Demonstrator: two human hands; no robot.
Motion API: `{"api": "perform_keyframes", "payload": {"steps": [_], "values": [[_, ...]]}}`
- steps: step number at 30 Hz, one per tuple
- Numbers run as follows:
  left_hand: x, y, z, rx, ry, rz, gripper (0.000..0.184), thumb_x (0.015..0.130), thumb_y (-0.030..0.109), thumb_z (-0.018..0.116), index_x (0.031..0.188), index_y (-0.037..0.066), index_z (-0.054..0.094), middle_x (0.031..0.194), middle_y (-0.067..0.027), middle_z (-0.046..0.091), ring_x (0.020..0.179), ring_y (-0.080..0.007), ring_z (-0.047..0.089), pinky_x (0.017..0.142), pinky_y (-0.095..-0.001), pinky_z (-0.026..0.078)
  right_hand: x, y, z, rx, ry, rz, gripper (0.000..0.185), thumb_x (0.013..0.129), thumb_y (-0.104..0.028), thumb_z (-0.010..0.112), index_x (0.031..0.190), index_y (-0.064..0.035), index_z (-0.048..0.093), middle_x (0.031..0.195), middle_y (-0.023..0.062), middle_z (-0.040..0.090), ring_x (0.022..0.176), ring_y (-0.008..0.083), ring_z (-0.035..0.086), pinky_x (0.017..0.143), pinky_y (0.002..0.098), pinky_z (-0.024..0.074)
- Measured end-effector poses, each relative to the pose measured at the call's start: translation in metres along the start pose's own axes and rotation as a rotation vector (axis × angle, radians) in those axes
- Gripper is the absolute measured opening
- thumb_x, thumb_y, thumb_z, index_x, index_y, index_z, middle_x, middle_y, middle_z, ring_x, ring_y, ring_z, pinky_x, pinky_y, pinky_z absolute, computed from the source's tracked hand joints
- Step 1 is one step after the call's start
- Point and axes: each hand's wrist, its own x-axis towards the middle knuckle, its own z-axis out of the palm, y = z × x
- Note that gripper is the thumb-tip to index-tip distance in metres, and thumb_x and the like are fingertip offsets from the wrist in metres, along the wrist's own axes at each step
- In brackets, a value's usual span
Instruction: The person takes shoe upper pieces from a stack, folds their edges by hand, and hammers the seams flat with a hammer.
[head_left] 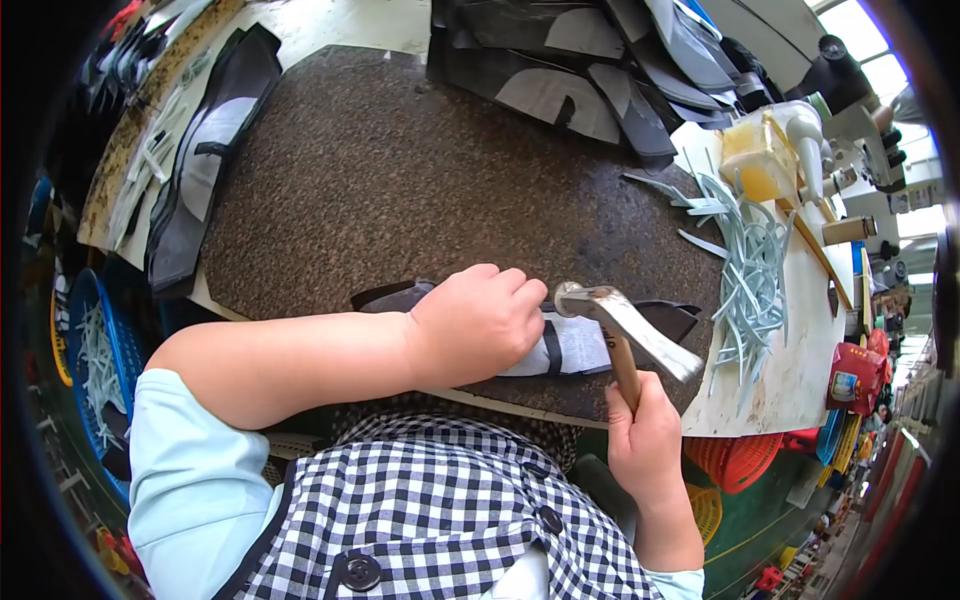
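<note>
In the head view, two hands show. The left hand (pixel 480 322) has its fingers curled nearly closed over one dark piece with a pale patch (pixel 582 347); whether they pinch it cannot be told. The right hand (pixel 645 432) is wrapped around the handle of one hammer (pixel 642 334), its head above the piece, which lies at the brown board's (pixel 430 190) near edge. One clear container (pixel 757 160) holds something yellowish; one blue basket (pixel 122 345) holds uncounted pale strips (pixel 97 372). One orange-red basket (pixel 735 462) and one yellow basket (pixel 708 512) sit below the table (pixel 790 385).
</note>
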Motion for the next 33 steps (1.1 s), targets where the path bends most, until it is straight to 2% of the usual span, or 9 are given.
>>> {"api": "perform_keyframes", "payload": {"steps": [4, 8, 11, 12, 16, 19, 23, 27, 33], "values": [[-0.008, -0.021, -0.002, -0.437, 0.004, -0.346, 0.010, 0.072, 0.013, 0.067, 0.082, 0.010, 0.068, 0.081, -0.0033, 0.061, 0.079, -0.0243, 0.062, 0.068, -0.0373, 0.052, 0.009, -0.008, -0.003, -0.088, -0.099, -0.081, 0.019, 0.091, -0.015, 0.062, 0.096, -0.0006, 0.050, 0.082, 0.0208, 0.061, 0.072, 0.0431, 0.061, 0.061, 0.0492, 0.0483], [-0.014, -0.009, -0.005, -0.001, -0.005, 0.020, 0.010, 0.072, 0.012, 0.067, 0.082, 0.010, 0.068, 0.082, -0.0032, 0.061, 0.078, -0.0241, 0.061, 0.068, -0.0359, 0.050, 0.020, -0.013, -0.018, -0.057, -0.135, -0.088, 0.021, 0.090, -0.014, 0.062, 0.101, -0.0016, 0.050, 0.083, 0.0202, 0.062, 0.073, 0.0416, 0.062, 0.062, 0.0489, 0.0498], [-0.017, -0.020, -0.004, -0.054, 0.051, -0.053, 0.011, 0.073, 0.014, 0.067, 0.083, 0.010, 0.068, 0.081, -0.0026, 0.060, 0.078, -0.0230, 0.060, 0.072, -0.0365, 0.049, 0.020, -0.017, -0.013, -0.188, -0.146, -0.210, 0.021, 0.090, -0.014, 0.063, 0.101, -0.0016, 0.050, 0.081, 0.0189, 0.061, 0.072, 0.0407, 0.062, 0.062, 0.0489, 0.0496], [-0.020, -0.026, -0.003, -0.259, 0.066, -0.190, 0.014, 0.073, 0.016, 0.067, 0.086, 0.011, 0.068, 0.081, -0.0016, 0.059, 0.077, -0.0216, 0.060, 0.075, -0.0384, 0.048, 0.022, -0.020, -0.014, -0.204, -0.144, -0.200, 0.021, 0.089, -0.014, 0.063, 0.100, -0.0018, 0.050, 0.080, 0.0175, 0.061, 0.072, 0.0401, 0.062, 0.062, 0.0490, 0.0494], [-0.021, -0.028, -0.011, -0.093, -0.068, 0.025, 0.020, 0.072, 0.017, 0.065, 0.091, 0.010, 0.069, 0.083, -0.0016, 0.057, 0.078, -0.0205, 0.059, 0.071, -0.0350, 0.049, 0.035, -0.021, -0.025, -0.142, -0.189, -0.190, 0.020, 0.089, -0.014, 0.063, 0.097, -0.0026, 0.050, 0.080, 0.0171, 0.060, 0.071, 0.0398, 0.062, 0.060, 0.0483, 0.0492], [-0.022, -0.023, -0.017, -0.004, -0.072, 0.096, 0.006, 0.073, 0.016, 0.064, 0.073, 0.009, 0.066, 0.082, -0.0027, 0.058, 0.082, -0.0228, 0.061, 0.067, -0.0327, 0.052, 0.033, -0.026, -0.019, -0.209, -0.145, -0.271, 0.020, 0.088, -0.014, 0.064, 0.096, -0.0030, 0.050, 0.080, 0.0168, 0.061, 0.070, 0.0392, 0.062, 0.060, 0.0480, 0.0490], [-0.011, -0.022, -0.006, -0.142, -0.053, -0.019, 0.007, 0.074, 0.013, 0.062, 0.076, 0.007, 0.065, 0.085, -0.0049, 0.059, 0.084, -0.0239, 0.062, 0.069, -0.0350, 0.056, 0.033, -0.016, -0.023, -0.163, -0.134, -0.233, 0.019, 0.088, -0.014, 0.065, 0.096, -0.0029, 0.051, 0.080, 0.0178, 0.061, 0.068, 0.0397, 0.061, 0.058, 0.0477, 0.0484], [0.027, 0.005, 0.031, -0.264, 0.115, -0.204, 0.008, 0.078, 0.014, 0.065, 0.076, 0.008, 0.061, 0.080, -0.0060, 0.057, 0.077, -0.0249, 0.061, 0.064, -0.0369, 0.053, 0.017, 0.000, -0.035, -0.126, 0.048, 0.027, 0.019, 0.090, -0.016, 0.063, 0.096, -0.0007, 0.053, 0.081, 0.0208, 0.062, 0.072, 0.0437, 0.060, 0.062, 0.0508, 0.0466], [0.035, 0.000, 0.031, -0.293, -0.013, -0.009, 0.013, 0.079, 0.013, 0.064, 0.090, 0.006, 0.066, 0.082, -0.0070, 0.057, 0.080, -0.0261, 0.060, 0.068, -0.0374, 0.052, -0.011, 0.010, -0.013, -0.168, 0.027, 0.130, 0.020, 0.090, -0.017, 0.062, 0.099, -0.0030, 0.051, 0.081, 0.0198, 0.062, 0.073, 0.0425, 0.061, 0.064, 0.0509, 0.0478]]}}
